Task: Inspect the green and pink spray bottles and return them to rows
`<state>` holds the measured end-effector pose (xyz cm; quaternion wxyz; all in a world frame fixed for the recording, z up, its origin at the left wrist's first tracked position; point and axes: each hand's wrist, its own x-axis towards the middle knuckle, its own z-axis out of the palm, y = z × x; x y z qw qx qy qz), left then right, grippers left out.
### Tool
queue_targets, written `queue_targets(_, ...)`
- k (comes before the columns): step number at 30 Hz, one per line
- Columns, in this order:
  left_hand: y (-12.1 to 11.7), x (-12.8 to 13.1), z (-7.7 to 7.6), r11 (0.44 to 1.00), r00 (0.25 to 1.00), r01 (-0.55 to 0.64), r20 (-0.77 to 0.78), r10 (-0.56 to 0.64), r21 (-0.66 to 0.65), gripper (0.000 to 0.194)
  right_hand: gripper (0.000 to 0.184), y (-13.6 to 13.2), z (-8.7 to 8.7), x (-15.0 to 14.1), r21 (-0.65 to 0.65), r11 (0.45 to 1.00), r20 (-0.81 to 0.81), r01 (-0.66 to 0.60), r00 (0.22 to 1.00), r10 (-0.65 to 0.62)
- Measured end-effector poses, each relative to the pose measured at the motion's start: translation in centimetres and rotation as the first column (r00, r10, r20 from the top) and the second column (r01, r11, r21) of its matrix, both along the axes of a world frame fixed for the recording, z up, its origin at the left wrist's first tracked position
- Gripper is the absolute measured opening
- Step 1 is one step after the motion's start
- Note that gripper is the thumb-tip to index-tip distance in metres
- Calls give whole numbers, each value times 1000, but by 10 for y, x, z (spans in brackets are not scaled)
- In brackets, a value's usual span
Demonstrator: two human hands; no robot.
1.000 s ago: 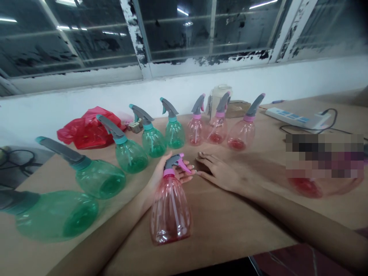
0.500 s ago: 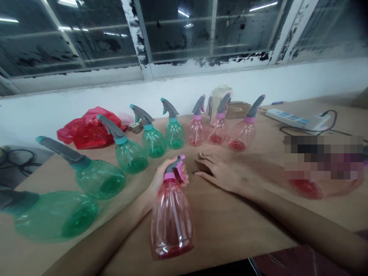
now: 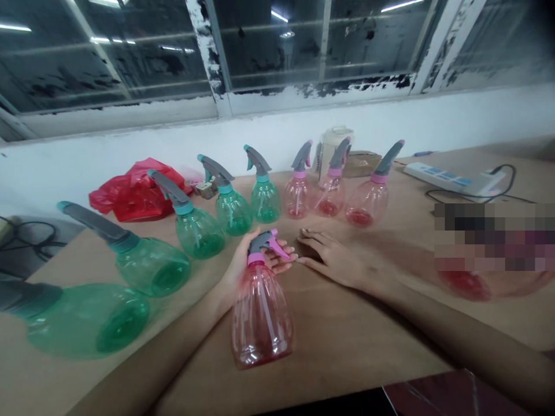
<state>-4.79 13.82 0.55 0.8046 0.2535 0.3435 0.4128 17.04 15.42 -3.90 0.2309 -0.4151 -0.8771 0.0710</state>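
My left hand (image 3: 241,260) holds a clear pink spray bottle (image 3: 262,318) by its neck, just under the grey and pink spray head. The thumb lies behind the head, and the fingers stretch out past the pink trigger, which stands away from the neck. A thin tube runs down inside the bottle, its base toward me. My right hand (image 3: 336,257) rests palm down on the wooden table (image 3: 347,346), fingers apart and holding nothing. Its fingertips are close to those of my left hand; whether they touch, I cannot tell.
Several green spray bottles (image 3: 200,234) curve along the left, and pink ones (image 3: 367,201) stand at the back right. A red plastic bag (image 3: 139,190), a white container (image 3: 336,144) and a power strip (image 3: 451,179) lie farther back. Pixelation hides part of the right side.
Half a second ago my left fingers were curled round the trigger, pulling it in. Now they are stretched out again and the trigger has swung forward. My right hand stays in place.
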Motion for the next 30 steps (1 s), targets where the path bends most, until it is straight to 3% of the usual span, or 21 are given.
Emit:
queue_targets(8,0,1,0,1000,1000,11,-9,-11,9,48,55,0,0,1,-1,1000,-9,-10,1000,10)
queue_targets(13,-8,4,0,995,1000,25,-16,-24,92,37,58,-2,3,0,-16,1000,10,5,1000,-5)
queue_targets(17,-11,5,3,991,998,-14,-51,21,132,36,46,-8,14,-4,-108,994,-152,32,987,-49)
queue_targets(20,-7,1,9,981,980,-119,-140,141,156,39,43,-17,29,-9,-314,946,-353,80,915,-195)
queue_targets(22,-5,-1,13,964,963,-162,-181,201,209,36,48,-29,42,-13,-452,891,-401,27,887,-230)
queue_targets(27,-9,0,19,913,951,-129,-212,224,386,27,43,-70,74,-30,-596,766,-390,-240,921,-15)
queue_targets(30,-14,2,21,903,960,-112,-190,206,415,31,43,-86,90,-44,-590,767,-351,-253,936,39)
